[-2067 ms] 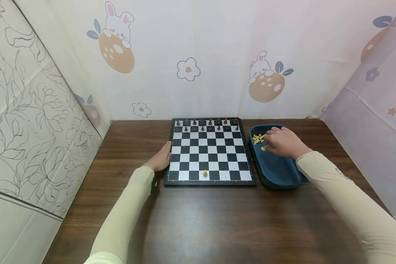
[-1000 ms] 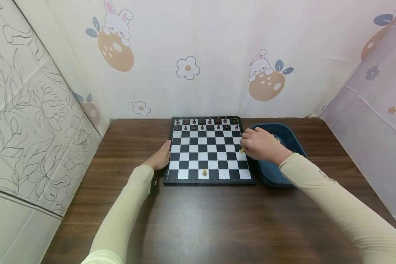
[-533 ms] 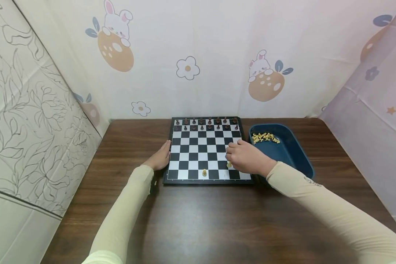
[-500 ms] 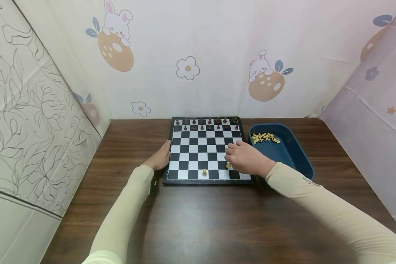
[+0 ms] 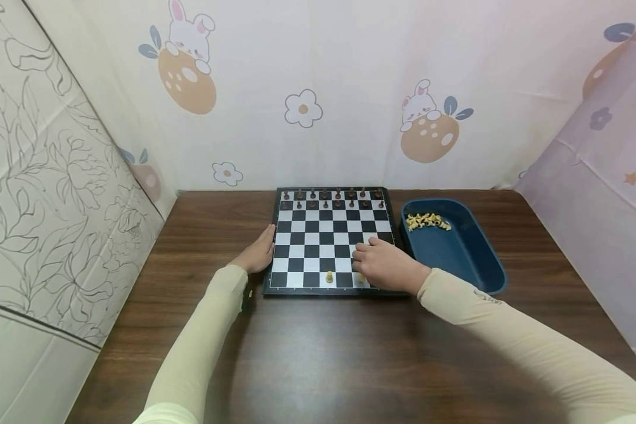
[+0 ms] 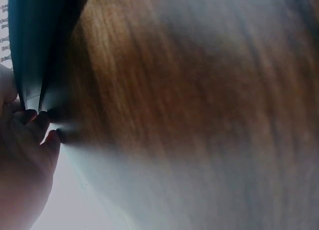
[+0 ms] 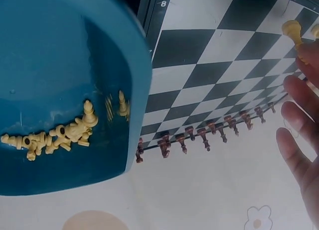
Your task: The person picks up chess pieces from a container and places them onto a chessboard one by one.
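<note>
A black-and-white chessboard point(image 5: 311, 252) lies on the brown table. Its two far rows carry dark red-brown chess pieces point(image 5: 325, 194). One cream chess piece point(image 5: 329, 277) stands on the nearest row. My left hand point(image 5: 257, 253) rests against the board's left edge, fingers fairly straight; the left wrist view has its fingertips point(image 6: 37, 123) right at the board's side. My right hand point(image 5: 384, 264) is low over the near right part of the board. Between thumb and fingers it pinches another cream chess piece point(image 7: 292, 31), wide base showing; its top is hidden by the fingers.
A blue tray point(image 5: 458, 259) stands close to the board's right side. Inside, at its far left end, lies a heap of cream chess pieces point(image 5: 426, 221). A patterned curtain point(image 5: 350, 135) hangs behind the table; a tiled wall point(image 5: 58, 176) rises on the left.
From the tray, my right hand has carried a cream chess piece left onto the board, then nearer, down to the front row. The left hand has stayed at the board's edge.
</note>
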